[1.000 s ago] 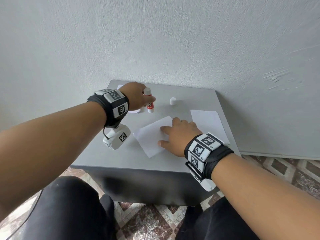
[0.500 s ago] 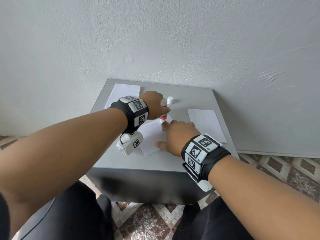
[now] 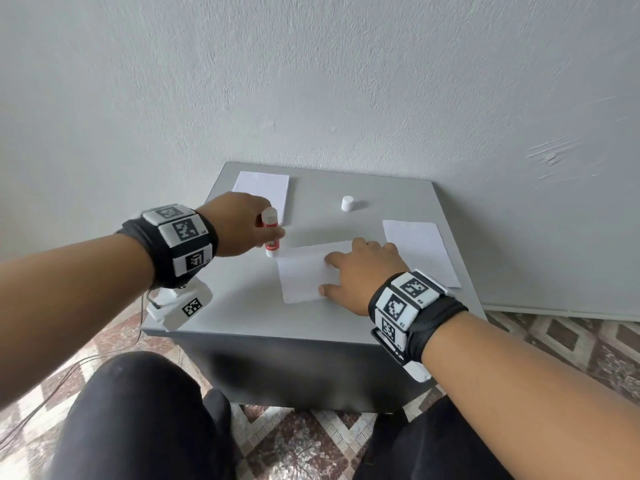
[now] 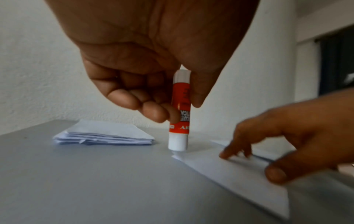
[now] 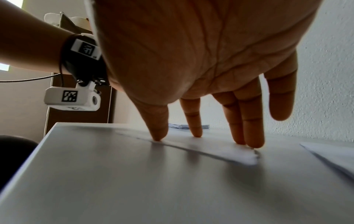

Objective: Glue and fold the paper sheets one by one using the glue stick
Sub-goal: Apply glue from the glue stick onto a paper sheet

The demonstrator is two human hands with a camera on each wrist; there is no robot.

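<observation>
Red-and-white cylindrical glue stick (image 4: 179, 115) upright in left hand (image 3: 239, 228) pinching grip; right hand (image 3: 360, 271) spread flat on smooth paper sheet (image 3: 301, 278).

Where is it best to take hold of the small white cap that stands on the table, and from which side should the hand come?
Take the cap by its round side wall, thumb and one finger opposite, coming from above. It stands upright and alone on the table, so nothing blocks that way. The right hand seems nearer, but it presses the sheet; the left hand holds the glue stick.
</observation>
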